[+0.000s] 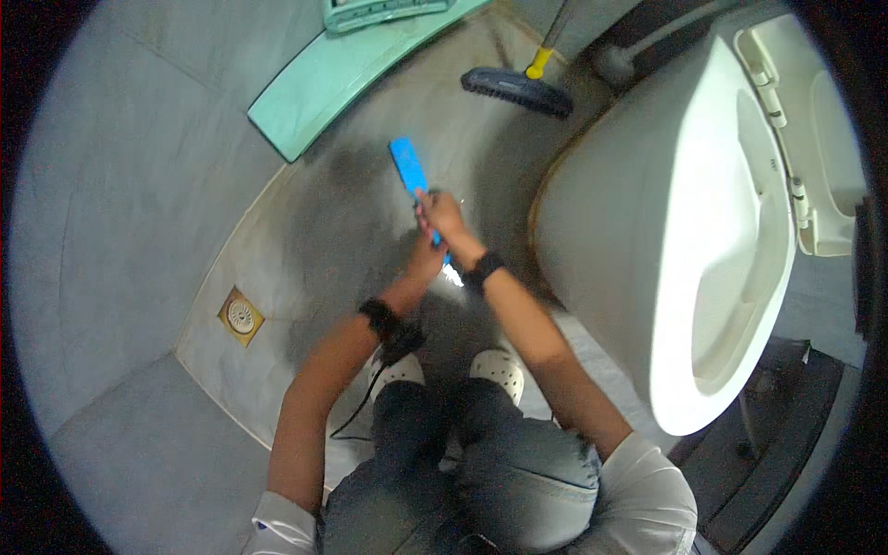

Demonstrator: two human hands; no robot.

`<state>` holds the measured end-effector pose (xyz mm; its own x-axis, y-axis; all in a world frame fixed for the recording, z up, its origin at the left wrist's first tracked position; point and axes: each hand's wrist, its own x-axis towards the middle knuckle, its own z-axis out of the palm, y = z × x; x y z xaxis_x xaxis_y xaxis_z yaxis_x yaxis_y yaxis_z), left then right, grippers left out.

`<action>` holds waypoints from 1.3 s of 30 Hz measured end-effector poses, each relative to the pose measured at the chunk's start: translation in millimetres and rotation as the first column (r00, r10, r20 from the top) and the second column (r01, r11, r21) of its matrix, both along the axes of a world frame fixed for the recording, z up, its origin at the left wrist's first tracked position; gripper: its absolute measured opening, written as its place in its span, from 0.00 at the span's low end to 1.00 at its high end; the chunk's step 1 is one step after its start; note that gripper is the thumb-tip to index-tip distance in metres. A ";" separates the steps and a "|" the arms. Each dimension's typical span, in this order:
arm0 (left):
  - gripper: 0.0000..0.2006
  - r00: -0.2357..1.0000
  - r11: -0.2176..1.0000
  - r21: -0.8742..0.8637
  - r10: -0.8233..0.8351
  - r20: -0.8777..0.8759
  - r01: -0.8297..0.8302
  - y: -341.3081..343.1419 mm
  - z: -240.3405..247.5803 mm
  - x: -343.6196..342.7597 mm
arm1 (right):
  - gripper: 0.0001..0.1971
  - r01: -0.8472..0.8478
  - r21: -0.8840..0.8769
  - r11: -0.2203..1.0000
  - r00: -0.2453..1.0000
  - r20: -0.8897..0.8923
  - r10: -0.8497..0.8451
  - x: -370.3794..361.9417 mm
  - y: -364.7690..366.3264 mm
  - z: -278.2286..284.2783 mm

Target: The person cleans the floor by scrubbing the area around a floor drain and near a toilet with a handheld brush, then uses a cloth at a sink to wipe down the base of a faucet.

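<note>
A slim blue scrub brush (408, 165) with a flat rectangular head slants across the grey floor in front of me; no bristles show from above. My right hand (445, 216) is closed round it just below the head. Lower down, my left hand (425, 261) grips the handle, the two hands almost touching. The handle's blue end shows beside the left hand, close to a bright glint on the floor. Whether the head touches the floor I cannot tell.
At right stands a white toilet (601, 203) with its lid raised. A black floor brush (516, 89) with a yellow collar rests ahead. A pale green curved panel (305, 102) lies along the left wall. A floor drain (241, 316) is at left; my white clogs (498, 373) are below.
</note>
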<state>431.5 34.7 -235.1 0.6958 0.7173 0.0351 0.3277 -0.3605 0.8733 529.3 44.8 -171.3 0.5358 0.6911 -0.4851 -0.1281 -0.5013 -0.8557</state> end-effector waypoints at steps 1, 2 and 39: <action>0.14 0.999 0.950 -0.311 -0.036 -0.003 0.033 -10.0 -10.1 -9.9 | 0.19 -0.010 0.002 1.000 1.000 0.026 0.010 -4.7 -10.8 -11.5; 0.15 0.988 0.737 -0.676 -0.110 -0.106 0.010 -36.8 47.2 15.8 | 0.19 0.044 -0.045 0.998 0.996 0.083 -0.040 20.1 -51.7 -35.3; 0.17 0.950 0.520 -0.831 -0.310 0.032 0.197 -24.5 58.0 -31.9 | 0.15 0.099 -0.096 0.990 0.989 -0.103 -0.108 -15.4 -53.6 17.4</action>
<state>399.6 10.2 -177.1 0.8111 0.1851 -0.5548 0.4508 0.4063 0.7948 513.9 -8.7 -153.9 0.5435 0.5851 -0.6019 -0.2721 -0.5556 -0.7857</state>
